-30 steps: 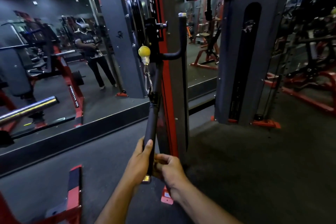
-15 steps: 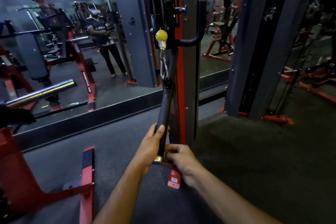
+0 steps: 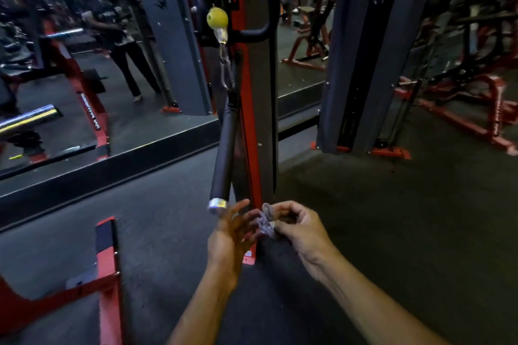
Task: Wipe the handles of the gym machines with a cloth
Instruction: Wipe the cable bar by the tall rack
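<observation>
Head view: cloth (image 3: 265,223) pinched in right hand (image 3: 297,228), just below bar (image 3: 224,154) end. Left hand (image 3: 231,228) spread, touching cloth, holding nothing. Risk: loose pinch, cloth dropping; freed bar swinging aside.

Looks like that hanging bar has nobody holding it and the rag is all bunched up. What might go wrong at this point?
The bar hangs free from its clip under the yellow ball, its metal end beside the left hand, so it could swing into the fingers or the red post. The cloth is only pinched in the right hand, crumpled, so it might drop or wipe poorly.
</observation>
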Available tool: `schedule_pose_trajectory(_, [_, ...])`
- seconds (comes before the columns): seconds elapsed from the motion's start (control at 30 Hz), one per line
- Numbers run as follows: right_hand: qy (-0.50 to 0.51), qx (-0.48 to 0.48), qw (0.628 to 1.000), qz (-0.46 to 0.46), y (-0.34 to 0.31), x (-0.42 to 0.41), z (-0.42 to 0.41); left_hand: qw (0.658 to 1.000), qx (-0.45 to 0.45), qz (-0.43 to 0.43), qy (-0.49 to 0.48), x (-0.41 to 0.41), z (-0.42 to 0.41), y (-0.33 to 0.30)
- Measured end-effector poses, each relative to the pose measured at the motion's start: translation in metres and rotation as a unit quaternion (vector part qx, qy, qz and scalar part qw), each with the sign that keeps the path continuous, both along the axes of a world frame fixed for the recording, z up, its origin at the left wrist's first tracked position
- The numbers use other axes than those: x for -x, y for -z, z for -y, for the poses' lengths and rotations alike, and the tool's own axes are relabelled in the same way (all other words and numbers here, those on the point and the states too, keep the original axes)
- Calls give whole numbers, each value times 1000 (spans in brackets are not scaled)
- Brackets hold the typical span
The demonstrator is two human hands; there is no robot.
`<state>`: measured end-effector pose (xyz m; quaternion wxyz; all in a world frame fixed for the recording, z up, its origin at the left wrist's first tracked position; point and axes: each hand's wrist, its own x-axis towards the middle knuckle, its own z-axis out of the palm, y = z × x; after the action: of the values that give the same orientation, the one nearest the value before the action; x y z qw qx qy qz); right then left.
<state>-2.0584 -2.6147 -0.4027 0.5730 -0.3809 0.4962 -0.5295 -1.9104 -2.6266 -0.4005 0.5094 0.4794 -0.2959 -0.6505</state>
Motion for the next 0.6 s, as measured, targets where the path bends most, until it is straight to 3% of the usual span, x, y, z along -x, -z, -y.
schedule_pose_trajectory(0.1, [33, 24, 998, -43, 1, 36, 1, 991, 56, 83, 93, 33, -6, -4])
schedule_pose_trajectory(0.2, [64, 50, 993, -86, -2, 75, 0, 961, 154, 151, 175, 70, -5, -10])
schedule_pose_trajectory(0.33, [103, 65, 985, -126, -4, 147, -8, 938, 200, 202, 198, 143, 8, -14])
schedule_pose_trajectory(0.5, [191, 59, 977, -77, -8, 260, -31, 877, 295, 312, 217, 256, 17, -13])
schedule_pose_trajectory(0.6, [159, 37, 987, 3, -11, 325, -49, 838, 345, 339, 253, 333, 15, -17])
